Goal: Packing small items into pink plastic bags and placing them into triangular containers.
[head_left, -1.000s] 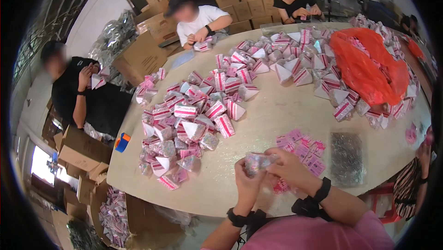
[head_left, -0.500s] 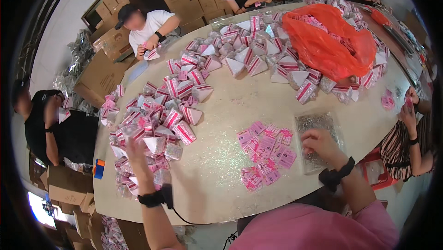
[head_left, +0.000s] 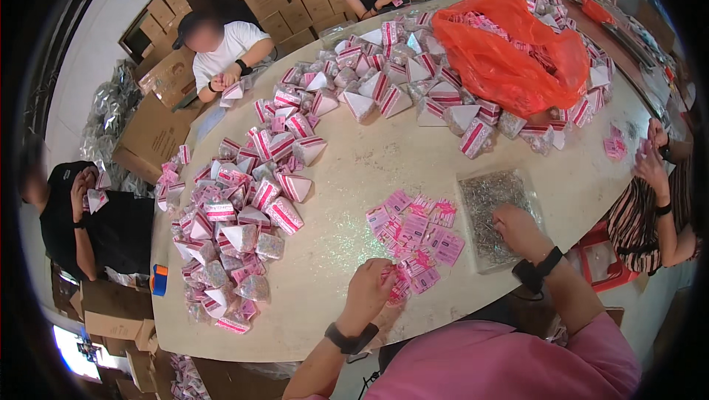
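Note:
Several pink printed cards (head_left: 445, 247) lie loosely spread on the table in front of me. My left hand (head_left: 367, 291) is at the near left edge of these cards, its fingers closed on a pink card there. My right hand (head_left: 519, 230) reaches into a clear shallow tray (head_left: 484, 265) full of small metal pieces (head_left: 493, 192), which look like pins. Its fingers are drawn together over the pieces, and whatever they hold is too small to make out. Both wrists wear black bands.
Clear-and-white wedge-shaped packs with pink stripes (head_left: 283, 215) are heaped to the left and along the far side. An open red plastic bag (head_left: 487, 82) sits among them. A tape roll (head_left: 159, 280) is at the left edge. Several people work around the table.
My left hand has come from the heap of packs on the left to the pink cards and closed there. My right hand stays in the tray. The view has shifted slightly.

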`<state>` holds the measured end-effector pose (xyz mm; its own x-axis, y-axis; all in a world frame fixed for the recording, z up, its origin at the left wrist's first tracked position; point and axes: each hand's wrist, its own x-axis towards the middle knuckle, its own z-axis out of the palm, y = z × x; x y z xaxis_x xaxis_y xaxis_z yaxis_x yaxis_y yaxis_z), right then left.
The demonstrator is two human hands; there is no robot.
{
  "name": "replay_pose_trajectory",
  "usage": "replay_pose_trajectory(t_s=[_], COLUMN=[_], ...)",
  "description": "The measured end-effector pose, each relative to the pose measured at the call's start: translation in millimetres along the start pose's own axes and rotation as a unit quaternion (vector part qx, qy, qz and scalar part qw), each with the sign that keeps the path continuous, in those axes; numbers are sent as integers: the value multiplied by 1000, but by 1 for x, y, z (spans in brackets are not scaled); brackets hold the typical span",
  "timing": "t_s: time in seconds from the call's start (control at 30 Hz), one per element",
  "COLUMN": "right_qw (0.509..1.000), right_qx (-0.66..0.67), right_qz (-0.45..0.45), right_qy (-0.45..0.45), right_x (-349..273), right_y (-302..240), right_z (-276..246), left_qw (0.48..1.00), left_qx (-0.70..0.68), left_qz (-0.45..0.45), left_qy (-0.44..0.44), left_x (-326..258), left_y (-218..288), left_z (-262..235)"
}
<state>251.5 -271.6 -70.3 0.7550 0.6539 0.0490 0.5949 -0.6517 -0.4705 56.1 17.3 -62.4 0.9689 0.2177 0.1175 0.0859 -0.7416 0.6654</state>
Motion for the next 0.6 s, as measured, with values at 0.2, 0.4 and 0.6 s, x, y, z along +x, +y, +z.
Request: replay_pose_trajectory(t_s=[0.2, 0.4, 0.6], right_qw=[992, 923, 885], right_qx=[98, 348, 424], right_qz=[23, 144, 168], right_qy=[80, 73, 90], right_x=[-1, -5, -2], right_y=[3, -19, -9], right_z=[-23, -55, -34], left_qw=[999, 994, 983], left_qx=[34, 70, 111], left_qz=[-8, -20, -130], left_qy=[38, 82, 64], left_x=[23, 82, 112], left_y=[0, -24, -42], left_z=[-3, 3, 23])
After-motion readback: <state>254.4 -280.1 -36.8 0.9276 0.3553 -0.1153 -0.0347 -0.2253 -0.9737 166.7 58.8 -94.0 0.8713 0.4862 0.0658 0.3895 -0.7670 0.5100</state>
